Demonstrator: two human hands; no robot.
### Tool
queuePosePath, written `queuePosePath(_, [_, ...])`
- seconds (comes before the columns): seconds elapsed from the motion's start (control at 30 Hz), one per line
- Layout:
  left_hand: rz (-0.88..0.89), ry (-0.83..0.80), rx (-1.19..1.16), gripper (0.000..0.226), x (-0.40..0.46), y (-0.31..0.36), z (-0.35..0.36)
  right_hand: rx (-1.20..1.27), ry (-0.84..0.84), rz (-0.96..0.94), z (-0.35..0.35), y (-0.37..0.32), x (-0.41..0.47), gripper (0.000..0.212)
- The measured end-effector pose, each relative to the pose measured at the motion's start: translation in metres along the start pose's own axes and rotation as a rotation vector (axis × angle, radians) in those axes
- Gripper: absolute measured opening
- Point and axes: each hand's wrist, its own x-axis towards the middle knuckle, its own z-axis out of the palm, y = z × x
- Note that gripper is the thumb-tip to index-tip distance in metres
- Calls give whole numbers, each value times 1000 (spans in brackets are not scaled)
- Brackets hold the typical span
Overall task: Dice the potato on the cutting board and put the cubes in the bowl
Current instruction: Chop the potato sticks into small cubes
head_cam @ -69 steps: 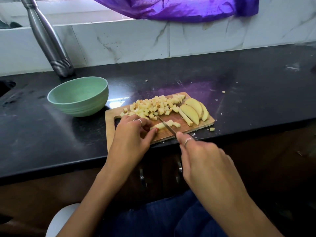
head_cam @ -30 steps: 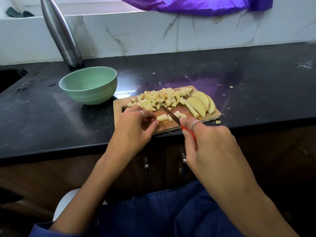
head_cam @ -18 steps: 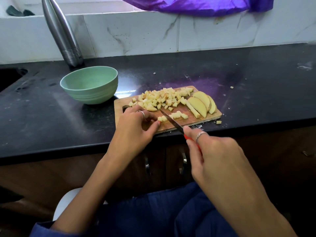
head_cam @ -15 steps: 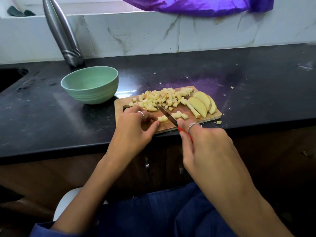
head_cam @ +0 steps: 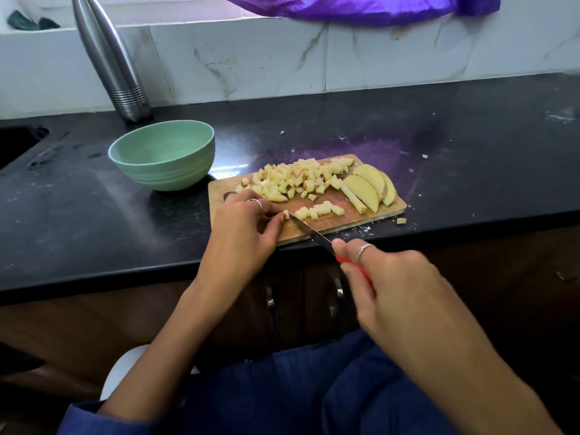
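A pale green bowl [head_cam: 161,153] stands on the black counter [head_cam: 78,221], just left of the wooden cutting board [head_cam: 329,222] and holding no potato. On the board's left end the left hand [head_cam: 243,235] rests with curled fingers pinching a small potato piece [head_cam: 286,214] beside the blade of the red-handled knife [head_cam: 317,236], which the right hand [head_cam: 398,293] grips at the counter's edge. Diced potato cubes [head_cam: 295,182] are heaped along the board's far side, a short cut row [head_cam: 320,211] lies mid-board, and uncut potato slices [head_cam: 372,189] sit at its right end.

Pale potato cubes [head_cam: 293,180] and slices [head_cam: 370,189] on wooden cutting board [head_cam: 329,226]; green bowl [head_cam: 163,155] beside
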Motion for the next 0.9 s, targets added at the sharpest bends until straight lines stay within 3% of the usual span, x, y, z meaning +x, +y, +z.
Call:
queuePosePath(0.3, [-2,40,102,13,22,-4,10,-392,158,-74,-12,54,58,33])
queuePosePath(0.5, [31,40,91,21,35,-2,4,-239,326,-197,-20,90,40,18])
queuePosePath(0.63, [206,-212,58,24,60,20,5,-235,371,-216,-10,100,29,17])
queuePosePath(0.73, [326,-398,130,46,75,35,18,-216,394,-211,-2,100,28,16])
queuePosePath(0.9, [377,-465,303,75,84,46,37,-191,375,-206,7,101,21,13])
